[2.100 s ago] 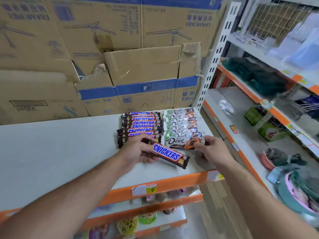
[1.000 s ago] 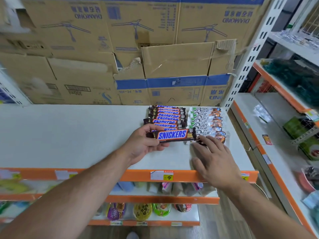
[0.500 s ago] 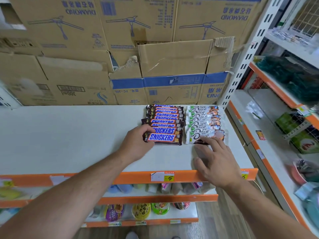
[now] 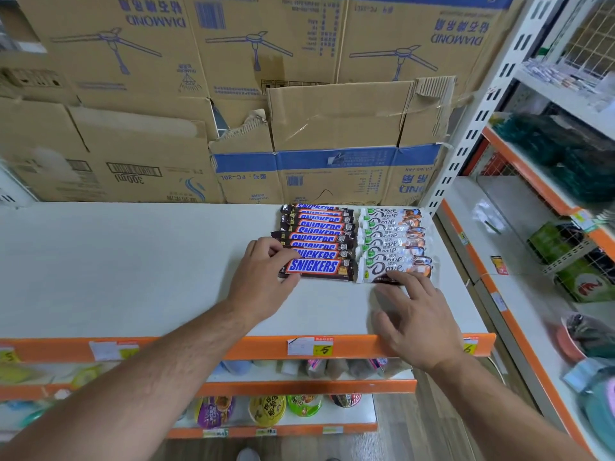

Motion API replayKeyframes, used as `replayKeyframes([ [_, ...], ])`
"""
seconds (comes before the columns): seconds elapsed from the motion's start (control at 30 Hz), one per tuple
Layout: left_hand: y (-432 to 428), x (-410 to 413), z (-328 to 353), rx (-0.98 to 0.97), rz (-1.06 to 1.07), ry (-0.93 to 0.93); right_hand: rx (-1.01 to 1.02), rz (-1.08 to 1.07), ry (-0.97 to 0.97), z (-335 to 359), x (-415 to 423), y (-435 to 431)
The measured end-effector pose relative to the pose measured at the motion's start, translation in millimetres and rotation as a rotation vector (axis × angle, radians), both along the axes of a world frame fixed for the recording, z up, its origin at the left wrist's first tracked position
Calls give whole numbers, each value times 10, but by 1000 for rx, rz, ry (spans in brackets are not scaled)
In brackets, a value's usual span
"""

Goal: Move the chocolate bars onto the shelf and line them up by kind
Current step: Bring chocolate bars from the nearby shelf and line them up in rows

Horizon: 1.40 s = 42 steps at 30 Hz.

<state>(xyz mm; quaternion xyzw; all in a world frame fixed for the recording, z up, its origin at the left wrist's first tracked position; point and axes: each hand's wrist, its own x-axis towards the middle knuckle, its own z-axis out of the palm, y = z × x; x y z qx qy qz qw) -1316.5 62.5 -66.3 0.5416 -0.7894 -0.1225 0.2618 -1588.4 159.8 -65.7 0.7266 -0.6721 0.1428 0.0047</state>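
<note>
On the white shelf (image 4: 133, 271) lie two columns of bars, side by side. Several brown Snickers bars (image 4: 316, 227) overlap front to back on the left, several white Dove bars (image 4: 392, 237) on the right. My left hand (image 4: 263, 277) pinches the left end of the nearest Snickers bar (image 4: 319, 268), which lies flat at the front of its column. Spread flat on the shelf, my right hand (image 4: 416, 314) has its fingertips touching the front edge of the nearest Dove bar (image 4: 396, 269).
Stacked cardboard boxes (image 4: 233, 94) stand right behind the bars. A white upright post (image 4: 472, 128) bounds the shelf on the right. Beyond it are orange-edged shelves (image 4: 519, 294) with goods. Cup noodles (image 4: 266, 410) sit on lower shelves.
My left hand has brought the Snickers bar from a tilted hold down flat against the front of its column. My right hand slid back from the Dove bars and now rests spread.
</note>
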Motion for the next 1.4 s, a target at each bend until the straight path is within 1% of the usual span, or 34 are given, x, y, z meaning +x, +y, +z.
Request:
replayKeyframes([
  [0.2, 53, -32, 65, 71, 37, -16, 22, 12, 6, 19, -3, 12],
  [0.33, 183, 6, 131, 126, 163, -33, -27, 43, 0, 36, 3, 23],
  [0.43, 293, 145, 171, 208, 236, -122, -59, 60, 29, 61, 44, 5],
  [0.5, 378, 279, 201, 254, 231, -199, -41, 63, 79, 85, 136, -22],
  [0.57, 466, 426, 228, 274, 207, -234, -18, 78, 97, 126, 293, -45],
  [0.8, 687, 954, 375, 357, 188, -257, 52, 243, 9, 320, 972, -61],
  [1.0, 852, 1698, 484, 323, 242, -248, 93, 303, -5, 396, 1848, -87],
  [1.2, 1041, 2843, 575, 315, 296, -248, 215, 381, -31, 559, 3167, -65],
  [1.4, 1266, 3910, 718, 266, 374, -240, 220, 476, -45, 657, 4415, -113],
])
